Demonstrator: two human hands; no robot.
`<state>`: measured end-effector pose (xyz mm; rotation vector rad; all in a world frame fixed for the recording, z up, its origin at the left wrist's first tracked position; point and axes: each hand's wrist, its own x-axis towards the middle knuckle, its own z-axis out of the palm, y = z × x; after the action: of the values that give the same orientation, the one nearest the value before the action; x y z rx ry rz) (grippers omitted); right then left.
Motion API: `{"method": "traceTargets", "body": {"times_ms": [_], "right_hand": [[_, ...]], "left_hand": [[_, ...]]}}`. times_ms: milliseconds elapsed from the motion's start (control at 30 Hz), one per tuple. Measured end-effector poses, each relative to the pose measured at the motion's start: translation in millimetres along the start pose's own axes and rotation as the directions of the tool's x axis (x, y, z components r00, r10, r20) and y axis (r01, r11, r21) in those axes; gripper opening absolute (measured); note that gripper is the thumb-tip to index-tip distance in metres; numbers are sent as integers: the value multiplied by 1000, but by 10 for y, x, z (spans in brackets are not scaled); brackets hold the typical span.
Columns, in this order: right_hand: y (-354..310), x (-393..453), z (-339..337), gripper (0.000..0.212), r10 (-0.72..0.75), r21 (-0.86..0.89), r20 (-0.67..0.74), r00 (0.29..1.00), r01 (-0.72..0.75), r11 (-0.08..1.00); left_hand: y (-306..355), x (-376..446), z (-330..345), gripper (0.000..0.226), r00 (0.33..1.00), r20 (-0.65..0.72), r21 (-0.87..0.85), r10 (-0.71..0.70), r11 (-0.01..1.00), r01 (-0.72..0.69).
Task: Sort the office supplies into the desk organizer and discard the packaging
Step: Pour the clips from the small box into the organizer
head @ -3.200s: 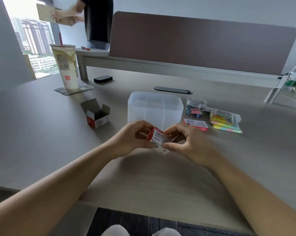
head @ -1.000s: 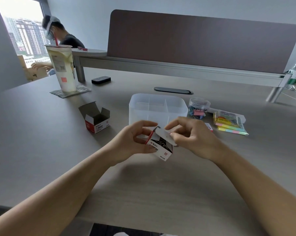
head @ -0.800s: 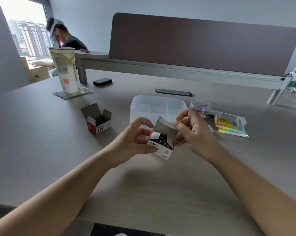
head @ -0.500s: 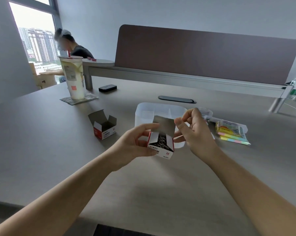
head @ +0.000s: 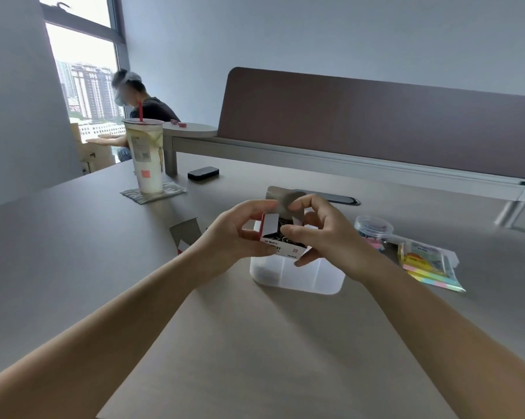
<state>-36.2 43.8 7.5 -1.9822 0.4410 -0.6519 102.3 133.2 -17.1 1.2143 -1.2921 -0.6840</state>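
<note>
At centre frame, my left hand (head: 237, 234) and right hand (head: 318, 234) grip the opened clip box (head: 281, 246) above the clear organizer (head: 297, 276); best I tip it slowly, flaps pinned back, over one compartment.

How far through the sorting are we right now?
Early. One empty box lies opened on the desk. The left hand and right hand hold a second small box, flaps open, above the clear organizer. The clip jar and sticky notes remain unsorted.
</note>
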Motion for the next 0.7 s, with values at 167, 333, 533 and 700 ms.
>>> {"method": "traceTargets", "body": {"times_ms": [167, 333, 533, 700], "right_hand": [[29, 164, -40, 20, 2, 114, 3, 1000, -2, 993], [93, 322, -93, 29, -27, 158, -31, 999, 31, 987], [196, 457, -106, 38, -75, 100, -89, 993, 84, 991], [266, 470, -78, 37, -62, 96, -94, 994, 71, 993]], "left_hand": [[-2, 216, -187, 61, 1000, 11, 137, -2, 991, 1], [-29, 422, -277, 57, 998, 51, 174, 24, 984, -32], [-141, 654, -300, 60, 995, 77, 267, 65, 960, -84], [-182, 711, -364, 61, 991, 124, 293, 56, 952, -91]]}}
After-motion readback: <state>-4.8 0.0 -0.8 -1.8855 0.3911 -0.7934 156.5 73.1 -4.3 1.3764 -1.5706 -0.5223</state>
